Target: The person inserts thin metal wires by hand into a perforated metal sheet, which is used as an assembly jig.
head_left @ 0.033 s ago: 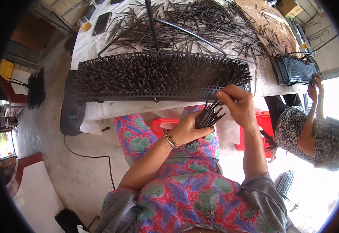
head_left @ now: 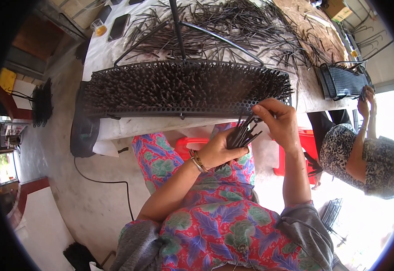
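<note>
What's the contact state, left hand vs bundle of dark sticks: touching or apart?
Touching. The head view shows it: the left hand grips the bundle of dark sticks, its thumb lying against them and their tips sticking out.

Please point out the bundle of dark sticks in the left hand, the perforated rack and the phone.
Bundle of dark sticks point(head_left: 237, 138): head view, on the middle of its exposed part.
Perforated rack point(head_left: 206, 109): head view, on its near rim.
Phone point(head_left: 119, 27): head view, on the middle of its dark face.

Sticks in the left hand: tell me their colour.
The sticks in the left hand are dark, near black, best seen in the head view.
</note>
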The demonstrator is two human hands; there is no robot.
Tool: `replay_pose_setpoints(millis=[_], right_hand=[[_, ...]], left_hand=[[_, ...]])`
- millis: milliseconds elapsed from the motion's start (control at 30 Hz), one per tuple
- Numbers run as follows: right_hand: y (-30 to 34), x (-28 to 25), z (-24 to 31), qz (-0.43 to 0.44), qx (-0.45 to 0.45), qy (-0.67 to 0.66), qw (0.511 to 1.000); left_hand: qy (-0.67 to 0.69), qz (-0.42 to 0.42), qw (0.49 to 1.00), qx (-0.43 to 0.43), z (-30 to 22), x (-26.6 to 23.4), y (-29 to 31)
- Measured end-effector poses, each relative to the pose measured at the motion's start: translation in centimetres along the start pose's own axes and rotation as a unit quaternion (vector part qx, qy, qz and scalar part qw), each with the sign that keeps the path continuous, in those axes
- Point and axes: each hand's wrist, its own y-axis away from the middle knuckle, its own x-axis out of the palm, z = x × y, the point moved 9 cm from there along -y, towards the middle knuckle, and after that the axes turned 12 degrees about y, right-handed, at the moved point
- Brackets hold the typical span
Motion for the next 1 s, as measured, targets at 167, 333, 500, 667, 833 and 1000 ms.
replay_pose_setpoints(millis=[167, 333, 500, 667, 833, 1000], right_hand=[[-1.0, -2.1, 0.4, -0.052, 0.047, -0.033, 0.997], [-1.8, -3.7, 2.2, -0.159, -0.039, 0.057, 0.985], [-1.6, -3.9, 2.5, -0.191, -0.052, 0.072, 0.978], [-1.6, -2.8, 2.9, -0.178, -0.087, 0.125, 0.972], [-1.3, -0.4, 4.2, -0.171, -0.178, 0.206, 0.947], [-0.7, -0.1, 5.8, -0.174, -0.241, 0.283, 0.912]], left_hand=[[0.054, -0.011, 0.998, -0.037, 1.5, -1.1, 0.0], [0.091, -0.014, 0.995, -0.037, 1.5, -1.2, 0.1], [0.127, -0.015, 0.991, -0.043, 1.6, -1.0, 0.0], [0.139, -0.021, 0.988, -0.063, 1.6, -0.7, 0.2], [0.147, -0.038, 0.988, -0.043, 1.7, -1.2, 0.2], [0.152, -0.037, 0.987, -0.029, 1.6, -1.3, 0.2]])
